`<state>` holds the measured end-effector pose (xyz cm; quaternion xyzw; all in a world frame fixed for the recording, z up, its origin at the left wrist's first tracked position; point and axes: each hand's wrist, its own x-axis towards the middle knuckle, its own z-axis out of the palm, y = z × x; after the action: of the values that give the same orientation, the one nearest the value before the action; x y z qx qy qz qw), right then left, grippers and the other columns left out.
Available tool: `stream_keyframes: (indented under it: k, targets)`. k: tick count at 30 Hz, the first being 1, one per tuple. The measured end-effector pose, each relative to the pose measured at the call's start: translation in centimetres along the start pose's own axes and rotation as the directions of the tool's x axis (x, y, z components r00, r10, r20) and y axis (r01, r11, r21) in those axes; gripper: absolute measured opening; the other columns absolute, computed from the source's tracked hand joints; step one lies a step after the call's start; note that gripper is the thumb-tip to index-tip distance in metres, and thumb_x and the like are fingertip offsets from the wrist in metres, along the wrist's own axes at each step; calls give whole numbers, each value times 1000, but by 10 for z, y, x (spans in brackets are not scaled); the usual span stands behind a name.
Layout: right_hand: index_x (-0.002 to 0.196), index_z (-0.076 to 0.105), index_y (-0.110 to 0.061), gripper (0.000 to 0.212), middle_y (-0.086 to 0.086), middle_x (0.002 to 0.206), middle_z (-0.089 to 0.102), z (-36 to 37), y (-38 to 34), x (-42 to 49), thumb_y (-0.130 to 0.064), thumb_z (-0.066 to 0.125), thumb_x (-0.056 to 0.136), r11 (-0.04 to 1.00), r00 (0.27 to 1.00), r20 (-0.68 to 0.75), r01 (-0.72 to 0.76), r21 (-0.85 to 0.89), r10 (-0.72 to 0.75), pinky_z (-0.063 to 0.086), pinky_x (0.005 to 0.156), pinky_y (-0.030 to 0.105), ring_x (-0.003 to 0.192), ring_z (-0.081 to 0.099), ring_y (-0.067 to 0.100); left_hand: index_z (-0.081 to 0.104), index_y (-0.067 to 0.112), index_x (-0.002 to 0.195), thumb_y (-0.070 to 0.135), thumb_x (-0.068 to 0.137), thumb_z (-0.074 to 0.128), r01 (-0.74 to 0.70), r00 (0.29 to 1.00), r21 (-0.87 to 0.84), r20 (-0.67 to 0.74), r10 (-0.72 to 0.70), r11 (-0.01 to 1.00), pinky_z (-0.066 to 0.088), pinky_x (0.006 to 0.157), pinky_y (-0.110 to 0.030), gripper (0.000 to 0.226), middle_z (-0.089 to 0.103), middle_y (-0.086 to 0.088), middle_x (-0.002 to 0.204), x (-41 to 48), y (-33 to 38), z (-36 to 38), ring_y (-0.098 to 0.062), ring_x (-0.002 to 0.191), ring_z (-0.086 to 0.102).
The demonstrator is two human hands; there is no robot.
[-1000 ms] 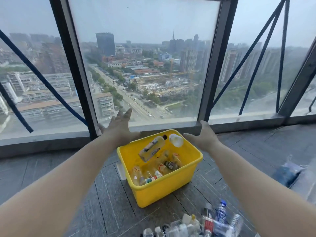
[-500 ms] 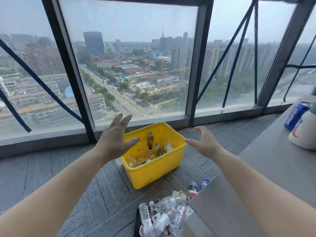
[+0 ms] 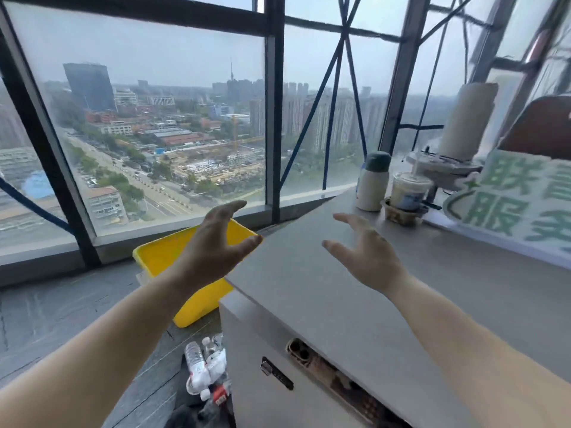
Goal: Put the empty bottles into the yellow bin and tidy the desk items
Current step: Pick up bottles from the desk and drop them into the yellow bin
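Head view: both hands are raised in the air, holding nothing. Left hand (image 3: 216, 242) has its fingers spread and loosely curved, in front of the yellow bin (image 3: 160, 257). Right hand (image 3: 367, 257) has fingers apart and hovers above the counter (image 3: 340, 319), not touching it

Yellow bin sits on the dark tiled floor (image 3: 61, 319) near the window (image 3: 154, 118), just beside the counter's left corner. Counter edge and left hand cover part of it, so I can't tell the contents. Loose pile of clear plastic bottles (image 3: 204, 366) lies on the floor at the foot of the counter, nearer the camera than the bin

Counter top is grey. Far end: white flask (image 3: 372, 183) with a green cap, lidded drink cup (image 3: 408, 189) just beside it, tall paper roll (image 3: 466, 122) behind, and a white sign (image 3: 519, 202) with green characters on the right. Counter front has a small metal latch (image 3: 276, 373) and an open slot (image 3: 333, 375)

Window is tall glazing with dark frames and blue diagonal braces, hazy city beyond
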<state>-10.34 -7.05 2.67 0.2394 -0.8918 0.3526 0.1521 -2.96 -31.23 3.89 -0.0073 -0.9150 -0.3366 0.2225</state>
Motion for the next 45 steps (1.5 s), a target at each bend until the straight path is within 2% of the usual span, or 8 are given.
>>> stream_keyframes:
  k: [5, 11, 18, 25, 32, 34, 38, 45]
  targets:
    - [136, 46, -21, 55, -5, 140, 48, -90, 31, -91, -35, 66, 86, 998, 995, -97, -44, -45, 40, 26, 95, 15, 131, 39, 12, 39, 26, 141, 35, 83, 69, -80, 996, -57, 40, 82, 995, 27, 100, -23, 65, 40, -1, 143, -37, 92, 64, -14, 132, 36]
    - [139, 40, -24, 58, -5, 144, 42, -183, 61, -189, -38, 63, 87, 978, 975, -159, -173, -116, 153, 26, 101, 22, 135, 34, 15, 40, 23, 140, 32, 82, 70, -221, 961, -140, 138, 240, 965, 23, 99, -16, 66, 38, -1, 145, -84, 190, 124, -15, 132, 36]
    - [141, 38, -23, 62, -6, 145, 40, -255, 79, -287, -36, 65, 87, 943, 942, -230, -285, -170, 243, 21, 104, 18, 136, 29, 13, 39, 24, 141, 36, 80, 71, -350, 895, -219, 210, 394, 911, 24, 106, -22, 69, 36, 3, 147, -132, 269, 167, -14, 134, 34]
    - [136, 45, -22, 57, -2, 140, 46, -345, 111, -386, -31, 68, 85, 866, 835, -420, -463, -188, 355, 26, 102, 19, 133, 37, 16, 38, 26, 142, 39, 81, 69, -450, 812, -293, 260, 523, 844, 26, 103, -22, 70, 37, 5, 146, -163, 357, 222, -15, 133, 36]
    - [136, 44, -22, 62, 2, 137, 47, -428, 159, -484, -34, 71, 82, 711, 664, -539, -685, -158, 519, 31, 95, 23, 130, 40, 20, 38, 24, 141, 39, 82, 69, -499, 685, -415, 348, 640, 761, 25, 101, -19, 69, 38, 3, 146, -194, 456, 309, -15, 133, 36]
    - [138, 42, -23, 65, 1, 139, 46, -444, 172, -502, -36, 71, 81, 666, 631, -529, -729, -156, 567, 30, 96, 23, 132, 37, 19, 39, 23, 141, 38, 82, 69, -502, 668, -438, 352, 656, 746, 25, 100, -19, 68, 39, 2, 146, -197, 478, 332, -16, 133, 36]
    - [139, 40, -24, 71, -2, 144, 41, -463, 197, -519, -41, 73, 79, 638, 641, -486, -743, -202, 594, 25, 104, 25, 135, 32, 17, 40, 21, 141, 37, 81, 70, -480, 656, -463, 374, 655, 745, 23, 102, -17, 68, 37, 0, 147, -191, 510, 377, -15, 134, 35]
    - [142, 30, -38, 92, -13, 150, 26, -476, 226, -527, -52, 79, 65, 614, 694, -337, -720, -323, 636, 12, 113, 26, 141, 11, 5, 30, 23, 145, 45, 76, 73, -412, 648, -429, 482, 589, 804, 26, 113, -34, 84, 23, -3, 152, -175, 540, 451, -22, 139, 29]
